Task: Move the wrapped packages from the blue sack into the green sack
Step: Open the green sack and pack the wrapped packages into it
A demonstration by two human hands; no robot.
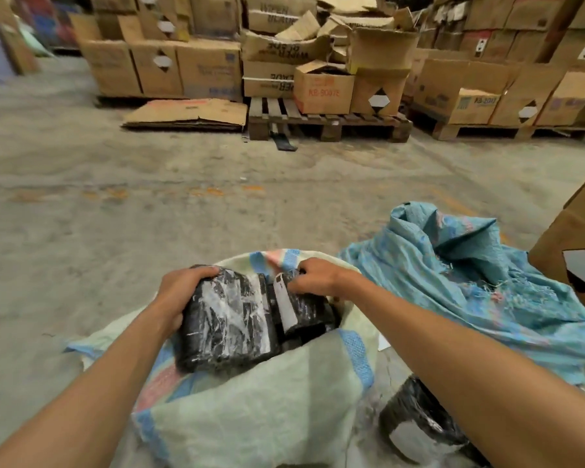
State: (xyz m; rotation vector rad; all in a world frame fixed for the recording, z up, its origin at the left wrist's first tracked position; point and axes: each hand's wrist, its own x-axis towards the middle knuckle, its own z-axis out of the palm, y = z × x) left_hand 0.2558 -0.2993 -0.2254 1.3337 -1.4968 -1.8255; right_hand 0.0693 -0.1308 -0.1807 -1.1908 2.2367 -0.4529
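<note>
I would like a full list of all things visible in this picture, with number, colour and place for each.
green sack: one, pale green with blue and pink stripes, bottom centre, mouth open
wrapped packages: two at the sack mouth, black with clear film; a third on the floor, bottom right
blue sack: one, turquoise, crumpled, right
cardboard boxes: many, brown, stacked at the back
pallets: several, wood, under the boxes
flattened cardboard: brown, on the floor
floor: grey concrete
left hand: grips the larger package
right hand: fingers on the smaller package

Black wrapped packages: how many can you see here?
3: one gripped by the left hand, one under the right hand in the green sack, one on the floor. More may be hidden.
</note>
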